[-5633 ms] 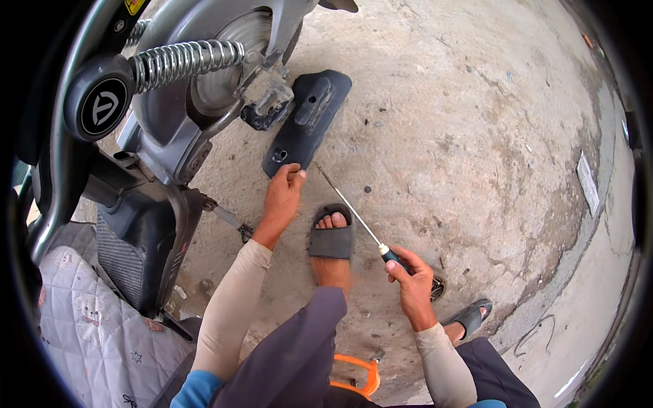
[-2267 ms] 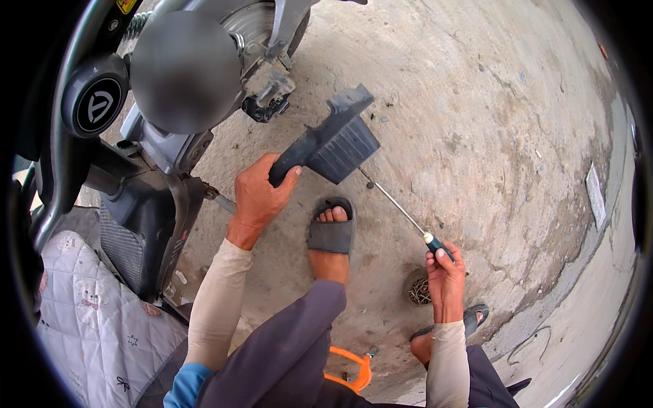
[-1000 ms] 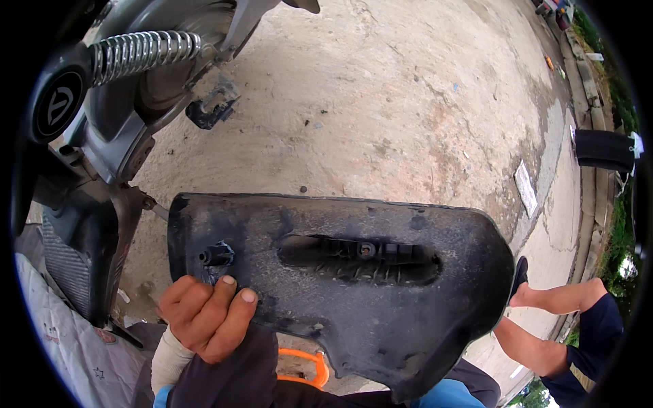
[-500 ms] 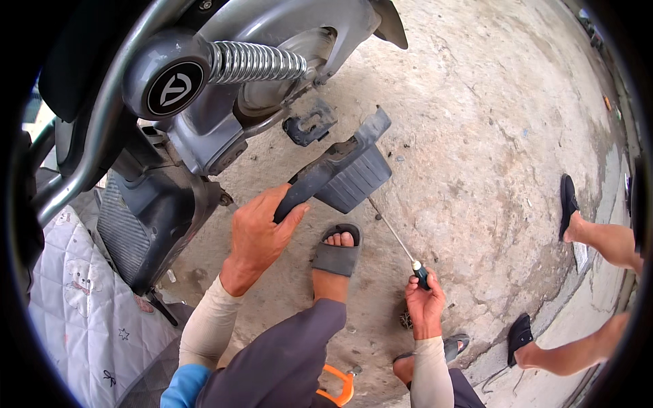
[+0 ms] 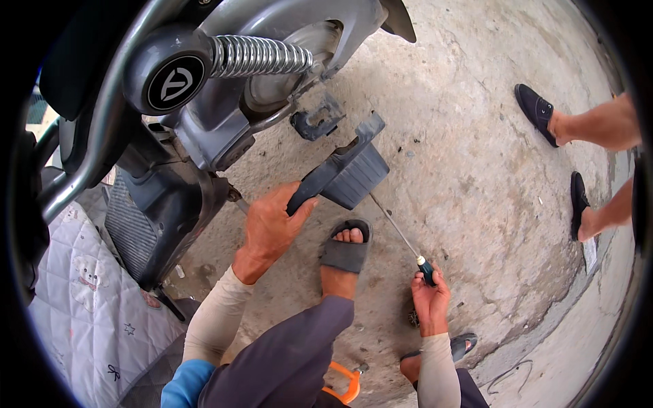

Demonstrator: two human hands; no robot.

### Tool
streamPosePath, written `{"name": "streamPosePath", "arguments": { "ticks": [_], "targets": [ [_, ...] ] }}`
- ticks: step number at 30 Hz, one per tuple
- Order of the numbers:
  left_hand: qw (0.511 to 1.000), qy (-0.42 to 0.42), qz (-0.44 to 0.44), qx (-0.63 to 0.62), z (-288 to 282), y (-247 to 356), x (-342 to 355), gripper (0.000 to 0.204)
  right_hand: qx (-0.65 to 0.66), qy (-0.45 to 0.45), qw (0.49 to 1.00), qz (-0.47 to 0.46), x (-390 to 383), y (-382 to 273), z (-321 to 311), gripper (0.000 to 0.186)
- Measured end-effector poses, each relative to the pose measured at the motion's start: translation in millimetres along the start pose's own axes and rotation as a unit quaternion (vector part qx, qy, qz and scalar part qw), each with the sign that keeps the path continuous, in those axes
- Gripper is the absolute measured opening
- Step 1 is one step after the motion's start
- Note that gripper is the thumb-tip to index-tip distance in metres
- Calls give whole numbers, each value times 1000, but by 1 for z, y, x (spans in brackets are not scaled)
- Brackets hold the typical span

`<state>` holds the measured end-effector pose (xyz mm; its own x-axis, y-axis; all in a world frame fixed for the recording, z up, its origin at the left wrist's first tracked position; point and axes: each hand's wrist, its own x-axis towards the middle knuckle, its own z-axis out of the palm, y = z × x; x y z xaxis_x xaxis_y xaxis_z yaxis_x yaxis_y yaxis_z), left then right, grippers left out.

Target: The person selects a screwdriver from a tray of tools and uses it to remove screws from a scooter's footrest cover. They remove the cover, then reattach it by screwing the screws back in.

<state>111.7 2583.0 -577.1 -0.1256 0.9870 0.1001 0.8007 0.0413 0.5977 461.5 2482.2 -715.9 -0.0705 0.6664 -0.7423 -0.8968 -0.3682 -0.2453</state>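
My left hand point(image 5: 269, 228) is closed around the near end of a dark grey plastic scooter panel point(image 5: 355, 175), which has a ribbed face and a hooked far end. In my right hand point(image 5: 430, 299) is a screwdriver point(image 5: 401, 234), gripped by its dark green handle. Its long thin shaft points up and left, and the tip reaches the panel's lower right edge, where it is hidden. Just beyond the panel, on the concrete, lies a small black bracket-like plastic piece point(image 5: 314, 122).
A grey scooter point(image 5: 204, 129) with a chrome spring point(image 5: 262, 56) fills the upper left. Beside it lies a quilted white cloth point(image 5: 88, 292). My sandalled foot point(image 5: 345, 255) is below the panel. An orange-framed tool point(image 5: 350, 387) lies near me. Another person's black shoes point(image 5: 535, 112) are at right.
The panel and screwdriver keep nearly the same pose in my hands. At right, the other person has stepped, one shoe now farther up in view. The view has shifted slightly.
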Motion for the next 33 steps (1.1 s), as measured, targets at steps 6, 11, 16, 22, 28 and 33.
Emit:
{"name": "streamPosePath", "arguments": {
  "ticks": [6,11,16,22,28,33],
  "targets": [
    [998,-34,-46,-20,9,2,-8,28,21,44,999,20,-10,4,-13,27],
    [996,-51,-74,6,11,8,-3,29,20,48,999,16,-9,6,-12,28],
    [997,-42,-71,-5,13,10,-1,31,23,46,999,-6,-9,10,-10,29],
    [994,-48,-94,11,15,13,0,32,2,50,999,-13,-7,9,-9,31],
    [996,-22,-81,-26,3,8,17,35,8,22,1000,-16,-5,16,6,29],
    [995,-4,-94,-35,-17,6,47,33,-5,-21,999,-37,0,15,47,30]
  ]
}}
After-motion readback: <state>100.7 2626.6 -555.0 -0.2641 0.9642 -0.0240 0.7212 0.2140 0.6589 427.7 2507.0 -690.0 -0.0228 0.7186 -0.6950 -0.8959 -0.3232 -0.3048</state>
